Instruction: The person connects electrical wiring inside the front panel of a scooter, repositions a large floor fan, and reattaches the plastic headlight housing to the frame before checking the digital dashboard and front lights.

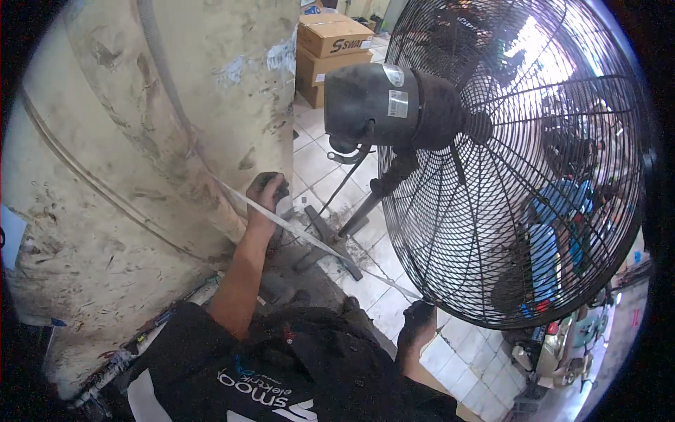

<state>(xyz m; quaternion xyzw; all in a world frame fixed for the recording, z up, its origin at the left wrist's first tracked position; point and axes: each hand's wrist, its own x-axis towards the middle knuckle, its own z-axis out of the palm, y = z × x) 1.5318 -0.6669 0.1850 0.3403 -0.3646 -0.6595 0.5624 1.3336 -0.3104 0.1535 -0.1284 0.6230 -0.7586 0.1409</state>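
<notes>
My left hand (267, 193), dark with grime, is closed on a flat white strap (316, 240) in front of the wall. The strap slants down from the left to my right hand (419, 323), whose curled fingers grip it beside the lower rim of the fan cage. The large black pedestal fan (369, 105) stands on my right, with labels on its motor housing and a round wire cage (460, 211). Its pole (358, 218) runs down behind the strap to a dark base (323, 228) on the floor.
A stained cream wall (105, 141) fills the left, with conduits along it. Cardboard boxes (313, 74) are stacked behind the fan on the white tiled floor (380, 302). Tools and clutter (555, 352) lie at the lower right. Blue shapes show through the cage.
</notes>
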